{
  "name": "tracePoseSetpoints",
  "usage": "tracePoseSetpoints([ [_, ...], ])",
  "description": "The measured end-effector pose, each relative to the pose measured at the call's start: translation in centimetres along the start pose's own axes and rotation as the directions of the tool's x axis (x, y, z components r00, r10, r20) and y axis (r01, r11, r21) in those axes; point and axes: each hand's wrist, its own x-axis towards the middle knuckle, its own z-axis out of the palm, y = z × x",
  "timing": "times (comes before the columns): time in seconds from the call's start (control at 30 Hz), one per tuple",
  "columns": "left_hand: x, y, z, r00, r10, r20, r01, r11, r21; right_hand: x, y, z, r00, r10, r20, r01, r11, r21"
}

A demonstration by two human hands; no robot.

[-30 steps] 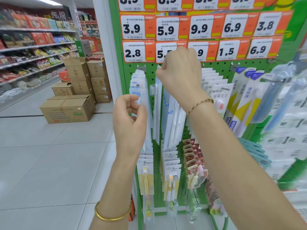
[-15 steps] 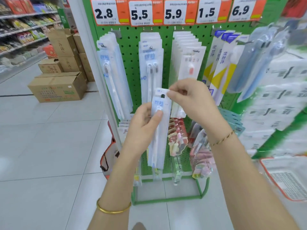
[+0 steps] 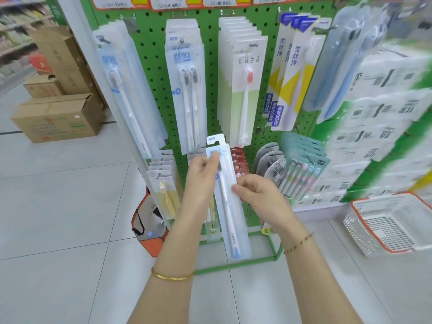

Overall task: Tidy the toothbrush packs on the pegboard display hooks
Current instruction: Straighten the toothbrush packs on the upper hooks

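A long clear toothbrush pack (image 3: 230,220) with a white brush and a blue "NEW" tab is held upright in front of the green pegboard (image 3: 152,54). My left hand (image 3: 202,174) grips its upper left edge, thumb on the front. My right hand (image 3: 259,195) pinches its right edge at mid-height. Rows of toothbrush packs hang on hooks above: single white brushes (image 3: 126,90) at left, twin packs (image 3: 187,90), pink-headed packs (image 3: 245,85), and yellow-and-blue packs (image 3: 289,73).
Lower hooks carry yellow brush packs (image 3: 166,192) and multi-brush teal packs (image 3: 301,174). Cardboard boxes (image 3: 58,115) stand on the tiled floor at left. An orange bag (image 3: 149,228) sits by the rack's foot. A white and orange basket (image 3: 390,223) lies at right.
One second ago my hands were up at the top hooks. Since then they have come down with one pack; my right hand slid from its top tab to its side.
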Motion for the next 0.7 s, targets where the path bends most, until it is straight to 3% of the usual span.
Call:
tracePoseSetpoints([
  [0.17, 1.1, -1.0, 0.1, 1.000, -0.013, -0.013, 0.015, 0.995, 0.103, -0.3, 1.4, 0.4, 0.999, 0.009, 0.033, -0.011, 0.998, 0.057],
  [0.4, 1.6, -1.6, -0.4, 0.984, -0.138, 0.113, 0.132, 0.989, 0.061, -0.9, 2.5, 0.1, 0.998, 0.025, 0.056, -0.030, 0.995, 0.098],
  [0.7, -0.1, -3.6, 1.3, 0.971, -0.140, 0.193, 0.133, 0.990, 0.047, -1.1, 2.7, -0.3, 0.997, 0.026, -0.077, -0.019, 0.996, 0.088],
])
